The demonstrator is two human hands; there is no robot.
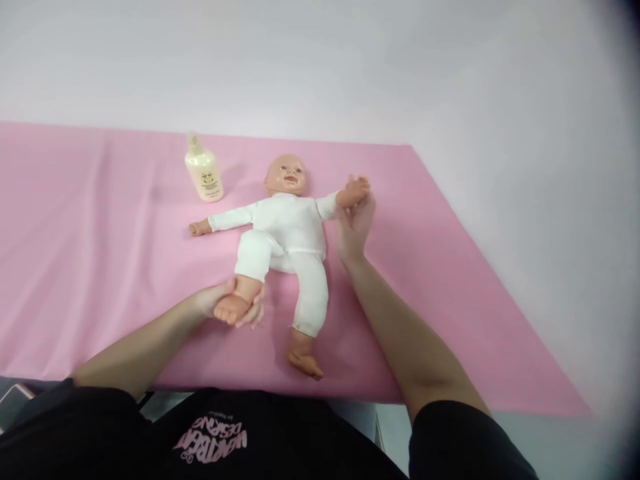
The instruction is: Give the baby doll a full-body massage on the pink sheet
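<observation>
A baby doll [295, 223] with a white cloth body lies face up on the pink sheet, its head away from me. My left hand [253, 313] is wrapped from beneath round the ankle of the doll's leg on the left, which is bent and raised. My right hand [357, 227] grips the doll's arm on the right at the wrist and lifts it; the fingers are partly hidden behind the doll's hand. The doll's other arm rests stretched out to the left, and its other leg lies straight toward me.
A pump bottle [204, 173] of pale yellow lotion stands left of the doll's head. The pink sheet [435, 300] covers the table, with creases at the left. A white wall [300, 67] rises behind. A device's corner [17, 403] shows at lower left.
</observation>
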